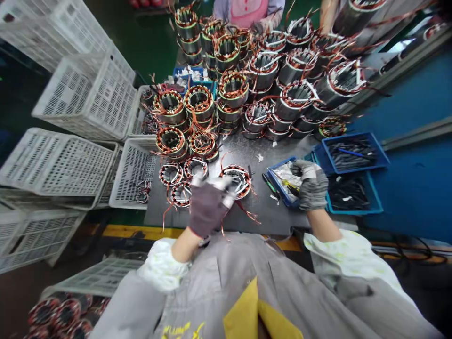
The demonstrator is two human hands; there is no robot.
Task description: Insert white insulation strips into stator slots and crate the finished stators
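Observation:
My left hand (pixel 208 205), in a dark purple glove with white fingertips, is smeared by motion beside a low wound stator ring (pixel 236 181) with copper coils and white sleeves. Its thumb looks apart from the fingers, and I see nothing held in it. My right hand (pixel 311 184), in a grey knitted glove, has its fingers curled over a blue tray (pixel 294 203) of small white pieces. A yellow-handled tool (pixel 291 187) lies under those fingers; what they pinch, if anything, is hidden. Left of the tray lies a green pen-like tool (pixel 270 184).
Stacked wound stators (pixel 233 89) fill the far table. Low coil rings (pixel 171 174) sit left of my left hand. Blue bins (pixel 377 157) of dark sleeves stand at the right, white crates (pixel 130 174) at the left. Across the table is a person in a pink apron (pixel 249 12).

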